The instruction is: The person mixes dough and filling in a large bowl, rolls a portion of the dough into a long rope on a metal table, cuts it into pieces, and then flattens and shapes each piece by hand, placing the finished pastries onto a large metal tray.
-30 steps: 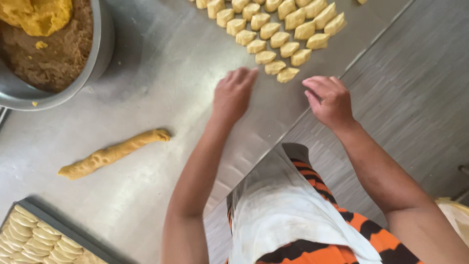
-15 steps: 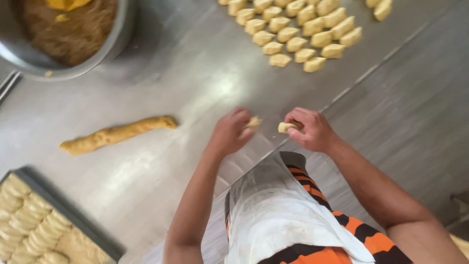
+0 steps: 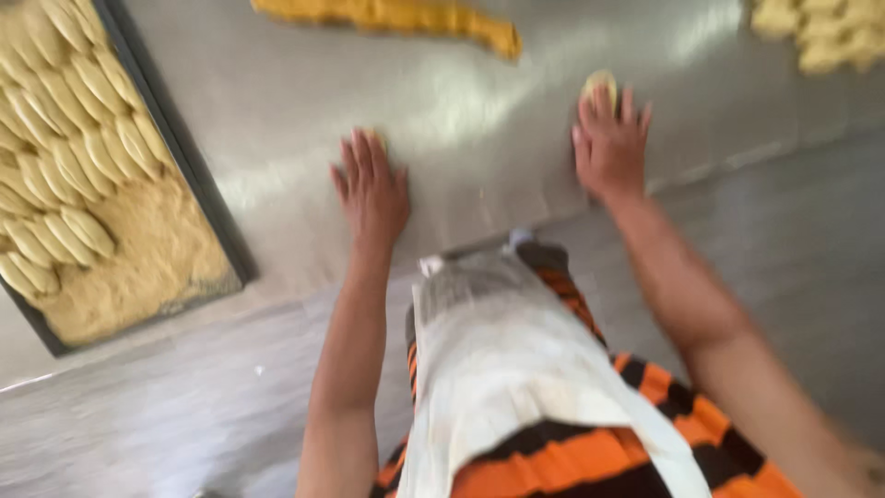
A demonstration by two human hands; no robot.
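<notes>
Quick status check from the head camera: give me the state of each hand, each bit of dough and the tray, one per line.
left hand: flat, palm down on the steel table, a small dough piece just showing at its fingertips.
right hand: flat, palm down over another dough piece.
dough rope: lying uncut at the far edge.
cut pieces: grouped top right, blurred.
baking tray: partly filled with shaped pieces; near end covered in crumbs.

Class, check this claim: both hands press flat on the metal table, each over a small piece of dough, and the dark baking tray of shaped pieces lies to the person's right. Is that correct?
Not quite. The head view shows the baking tray to the person's left. The rest holds: the left hand and the right hand press flat on the metal table, each over a small piece of dough.
</notes>
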